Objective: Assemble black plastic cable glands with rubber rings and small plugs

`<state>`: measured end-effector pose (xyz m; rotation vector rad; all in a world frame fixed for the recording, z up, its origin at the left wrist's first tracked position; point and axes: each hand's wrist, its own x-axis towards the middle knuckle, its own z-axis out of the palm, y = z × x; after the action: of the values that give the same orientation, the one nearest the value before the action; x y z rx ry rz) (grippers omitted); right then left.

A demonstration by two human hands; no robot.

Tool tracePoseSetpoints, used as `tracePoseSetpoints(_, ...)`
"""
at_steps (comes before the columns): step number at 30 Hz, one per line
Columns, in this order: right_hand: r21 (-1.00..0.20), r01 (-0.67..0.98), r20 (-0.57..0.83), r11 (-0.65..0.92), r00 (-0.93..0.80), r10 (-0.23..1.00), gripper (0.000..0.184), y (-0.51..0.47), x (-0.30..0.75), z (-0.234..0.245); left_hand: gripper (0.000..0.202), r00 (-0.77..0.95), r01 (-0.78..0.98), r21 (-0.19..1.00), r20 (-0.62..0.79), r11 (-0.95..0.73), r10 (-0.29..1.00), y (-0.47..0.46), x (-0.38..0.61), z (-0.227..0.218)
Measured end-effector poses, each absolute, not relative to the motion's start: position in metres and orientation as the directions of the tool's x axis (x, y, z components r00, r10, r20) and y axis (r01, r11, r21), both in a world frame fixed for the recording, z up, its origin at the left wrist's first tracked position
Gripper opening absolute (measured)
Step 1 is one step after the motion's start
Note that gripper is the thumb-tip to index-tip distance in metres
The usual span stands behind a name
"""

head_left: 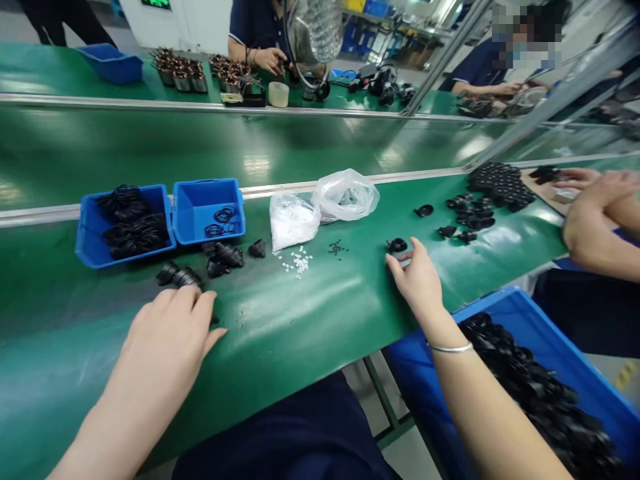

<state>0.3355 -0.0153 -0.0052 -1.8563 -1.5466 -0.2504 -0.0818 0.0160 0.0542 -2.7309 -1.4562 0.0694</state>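
Black ribbed rubber parts [179, 276] lie on the green conveyor belt [280, 320] left of centre, just above the left hand [170, 333], which is loosely curled with nothing visibly held. The right hand [417, 283], half open, has its fingers spread just beside a black rubber cup [397, 245], without a clear grip.

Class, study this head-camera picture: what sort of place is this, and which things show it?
Probably a factory assembly line: a long green belt bench, blue parts bins holding black rubber rings, and a co-worker at a matching bench opposite.
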Motion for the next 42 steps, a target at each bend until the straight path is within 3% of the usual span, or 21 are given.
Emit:
tracePoseSetpoints(2, -0.416, 0.909, 0.563, -0.028, 0.281, 0.777, 0.041, -0.017, 0.333, -0.001, 0.029, 0.576, 0.808, -0.118, -0.052, -0.578, 0.816, 0.015, -0.088, 0.055)
tracePoseSetpoints(4, -0.439, 0.898, 0.52, 0.036, 0.221, 0.825, 0.027, -0.018, 0.307, 0.001, 0.027, 0.599, 0.788, -0.117, -0.073, -0.604, 0.797, 0.014, -0.09, 0.054)
tracePoseSetpoints(6, -0.457, 0.881, 0.448, 0.121, 0.111, 0.887, 0.012, -0.016, 0.27, 0.001, 0.028, 0.61, 0.782, -0.095, -0.081, -0.616, 0.788, 0.014, -0.089, 0.052)
tracePoseSetpoints(9, -0.552, 0.792, 0.349, 0.262, -0.066, 0.935, 0.007, -0.008, 0.22, -0.002, 0.03, 0.623, 0.779, -0.018, -0.091, -0.627, 0.777, 0.017, -0.083, 0.046)
tracePoseSetpoints(12, -0.557, 0.761, 0.326, 0.332, -0.167, 0.931, 0.008, 0.002, 0.199, -0.005, 0.034, 0.629, 0.772, 0.18, -0.084, -0.609, 0.772, 0.019, -0.071, 0.038)
tracePoseSetpoints(17, -0.389, 0.843, 0.345, 0.372, -0.241, 0.907, 0.015, 0.007, 0.196, -0.011, 0.026, 0.645, 0.577, 0.75, -0.177, -0.323, 0.743, 0.014, -0.051, 0.035)
tracePoseSetpoints(22, -0.201, 0.896, 0.393, 0.396, -0.296, 0.871, 0.018, 0.001, 0.196, -0.022, 0.027, 0.649, 0.358, 0.933, -0.278, 0.039, 0.708, 0.002, -0.038, 0.036)
tracePoseSetpoints(26, -0.105, 0.889, 0.442, 0.446, -0.36, 0.821, 0.018, 0.003, 0.196, -0.028, 0.037, 0.698, 0.12, 0.872, -0.414, 0.475, 0.585, -0.002, -0.029, 0.028)
tracePoseSetpoints(29, -0.152, 0.887, 0.463, 0.435, -0.325, 0.825, 0.018, 0.005, 0.196, -0.024, 0.037, 0.714, -0.067, 0.756, -0.419, 0.651, 0.561, -0.003, -0.027, 0.03)
tracePoseSetpoints(35, -0.369, 0.833, 0.421, 0.411, -0.245, 0.874, 0.016, -0.011, 0.2, -0.014, 0.035, 0.646, -0.245, 0.619, -0.469, 0.746, 0.602, 0.007, -0.031, 0.034)
tracePoseSetpoints(42, -0.477, 0.796, 0.375, 0.372, -0.198, 0.906, 0.015, -0.027, 0.202, -0.012, 0.03, 0.619, -0.268, 0.512, -0.557, 0.816, 0.553, 0.015, -0.036, 0.025)
